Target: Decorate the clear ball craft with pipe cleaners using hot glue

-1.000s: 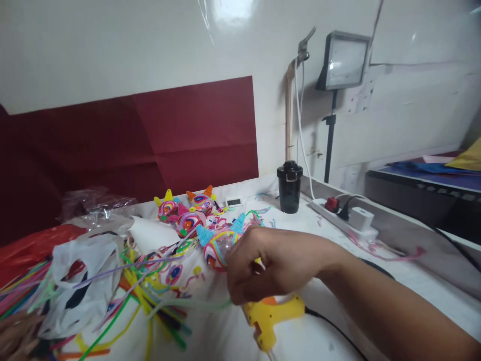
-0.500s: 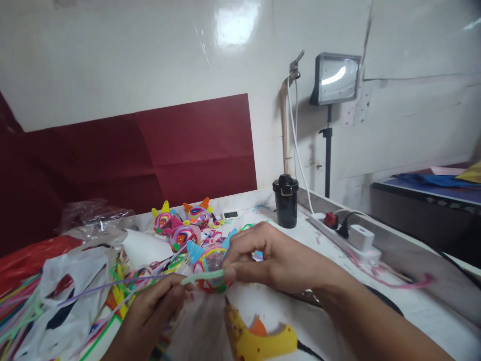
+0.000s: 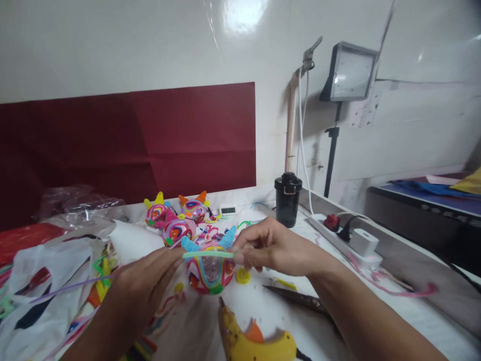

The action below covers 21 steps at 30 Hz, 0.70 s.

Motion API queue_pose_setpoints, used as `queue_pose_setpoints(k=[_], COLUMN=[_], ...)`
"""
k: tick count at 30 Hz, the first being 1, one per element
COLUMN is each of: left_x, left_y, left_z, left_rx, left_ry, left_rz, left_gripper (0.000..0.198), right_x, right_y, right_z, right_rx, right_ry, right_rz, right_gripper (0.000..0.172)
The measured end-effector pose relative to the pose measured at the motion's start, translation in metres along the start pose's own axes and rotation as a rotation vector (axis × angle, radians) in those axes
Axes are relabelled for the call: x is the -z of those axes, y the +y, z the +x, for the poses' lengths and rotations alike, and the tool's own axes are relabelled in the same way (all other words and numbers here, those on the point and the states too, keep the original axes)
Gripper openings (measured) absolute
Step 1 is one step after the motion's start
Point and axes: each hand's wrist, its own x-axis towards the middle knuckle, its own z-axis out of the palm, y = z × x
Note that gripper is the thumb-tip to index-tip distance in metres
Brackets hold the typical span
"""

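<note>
The grips of left hand [image 3: 152,273] and right hand [image 3: 268,248] are pinched on the green strip [image 3: 208,254], one towards each end. It is held level, crosswise before the head [image 3: 210,271], below its horns [image 3: 227,238]; neither hand is clearly nearer the head.

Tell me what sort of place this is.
Probably a handicraft workspace: a yellow glue gun lies in front of a brightly banded, blue-horned figure, and similar colourful figures sit behind it.
</note>
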Motion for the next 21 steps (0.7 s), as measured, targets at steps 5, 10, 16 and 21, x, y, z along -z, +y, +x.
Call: queue_pose_setpoints(k=[5,10,16,21], left_x=[0.004,0.004,0.006,0.016], left_y=[0.007,0.016,0.016,0.018], left_z=[0.003,0.006,0.003,0.006], left_rx=[-0.054,-0.013,0.044,0.065], left_ry=[0.004,-0.005,-0.033,-0.015], left_rz=[0.084,0.07,0.024,0.044], left_gripper=[0.026,0.023,0.024,0.022], right_x=[-0.006,-0.009,0.0,0.002], right_y=[0.003,0.002,0.001,-0.006], right_z=[0.001,0.003,0.001,-0.005], right_rx=[0.138,0.212,0.134,0.233], right_ry=[0.222,0.28,0.275,0.327], right_rz=[-0.58,-0.736,-0.632,-0.678], right_gripper=[0.018,0.014,0.017,0.012])
